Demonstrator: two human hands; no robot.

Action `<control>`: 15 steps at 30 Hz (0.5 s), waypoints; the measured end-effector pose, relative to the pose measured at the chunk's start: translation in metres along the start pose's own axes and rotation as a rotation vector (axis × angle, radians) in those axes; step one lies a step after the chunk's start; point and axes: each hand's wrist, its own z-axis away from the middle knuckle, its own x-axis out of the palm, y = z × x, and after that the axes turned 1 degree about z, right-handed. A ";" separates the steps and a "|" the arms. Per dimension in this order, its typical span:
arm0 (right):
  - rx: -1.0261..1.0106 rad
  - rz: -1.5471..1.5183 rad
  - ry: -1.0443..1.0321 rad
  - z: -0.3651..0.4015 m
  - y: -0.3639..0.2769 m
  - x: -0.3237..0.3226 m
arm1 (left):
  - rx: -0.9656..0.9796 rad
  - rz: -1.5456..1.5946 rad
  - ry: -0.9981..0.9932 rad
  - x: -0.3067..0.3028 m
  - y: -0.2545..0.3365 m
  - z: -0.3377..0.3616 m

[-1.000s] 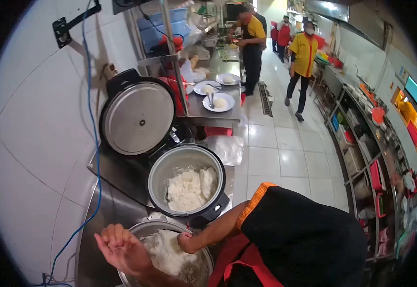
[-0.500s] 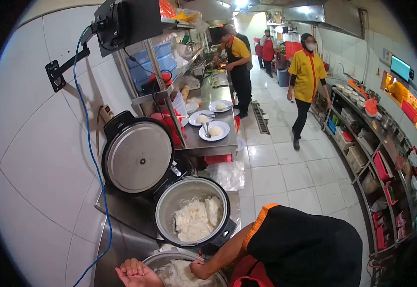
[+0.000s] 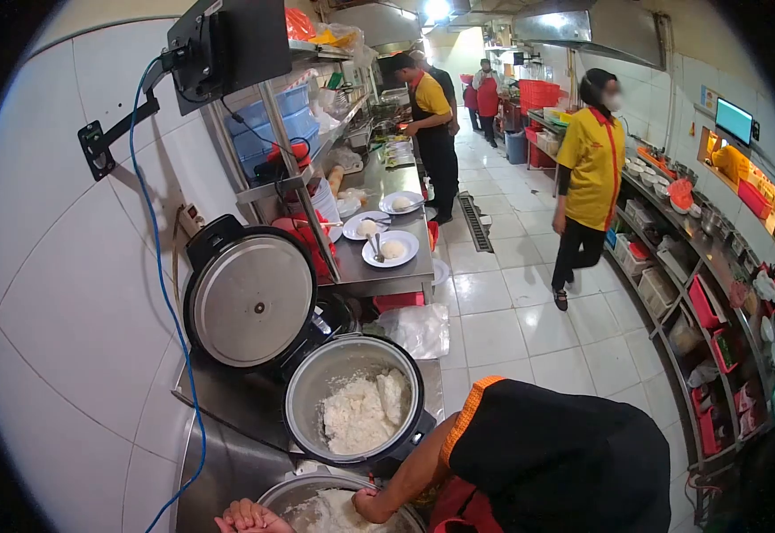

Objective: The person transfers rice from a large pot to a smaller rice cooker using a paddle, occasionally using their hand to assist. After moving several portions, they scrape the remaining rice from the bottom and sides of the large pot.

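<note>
Bottom of frame, on the steel surface (image 3: 227, 457): metal bowl (image 3: 291, 486) with cooked rice (image 3: 334, 515) in it, just in front of the rice cooker (image 3: 414, 425). My right hand (image 3: 371, 506) is down in the bowl, fingers curled onto the rice. Can't tell if it's gripping a clump or only pressing. My left hand (image 3: 247, 517) sits at the bowl's near-left rim, fingers bunched, mostly cut off by the frame, so can't tell whether it's open or closed. Handling, my read: the rice is soft, sticky and clumpy, light per handful, smears if squeezed, possibly hot. Scoop from under a clump rather than pinch. The bowl looks thin, stiff and slick, best held at the rim with both hands. Clearances: the bowl and cooker are nearly touching, so no room forward. The open cooker lid (image 3: 250, 298) stands upright behind on the left, the tiled wall (image 3: 67, 293) is close on the left, and a blue cable (image 3: 158, 293) hangs down along it. The surface's right edge is near, with a plastic bag (image 3: 418, 329) beyond it. Open room is on the right, over the floor aisle (image 3: 529, 329). A co-worker in a yellow shirt (image 3: 593, 164) is walking there, well apart.
</note>
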 end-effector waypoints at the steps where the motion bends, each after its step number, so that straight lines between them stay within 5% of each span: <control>1: -0.014 0.004 0.005 0.007 0.002 -0.009 | -0.010 0.009 0.004 0.001 0.003 0.004; 4: -0.223 -0.068 -0.062 0.027 0.019 -0.024 | -0.071 0.058 -0.020 -0.007 0.013 0.010; 5: -0.373 0.066 0.037 0.028 0.025 -0.017 | -0.169 0.127 -0.286 -0.027 0.021 0.009; 6: -0.538 0.203 0.142 0.024 0.024 -0.009 | -0.111 0.121 -0.263 -0.020 0.021 0.019; 7: -0.610 0.232 0.152 0.012 0.013 0.017 | 0.104 -0.055 0.001 -0.002 0.013 0.025; 8: -0.477 0.197 0.537 0.002 0.005 0.052 | 0.325 -0.221 0.288 0.011 0.011 0.031; 10: -0.396 -0.019 1.185 -0.060 -0.015 0.135 | 0.343 -0.133 0.211 0.006 0.027 0.047; 12: -0.507 -0.216 1.095 -0.096 -0.009 0.199 | 0.368 -0.037 0.145 -0.006 0.045 0.066; 13: -0.751 -0.537 1.206 -0.051 0.023 0.143 | 0.415 -0.040 0.157 -0.009 0.051 0.078; 14: -0.717 -0.423 1.155 -0.032 0.043 0.128 | 0.454 -0.042 0.168 -0.012 0.054 0.090; 15: -0.587 -0.564 0.732 -0.027 0.042 0.131 | 0.494 0.005 0.230 -0.011 0.057 0.100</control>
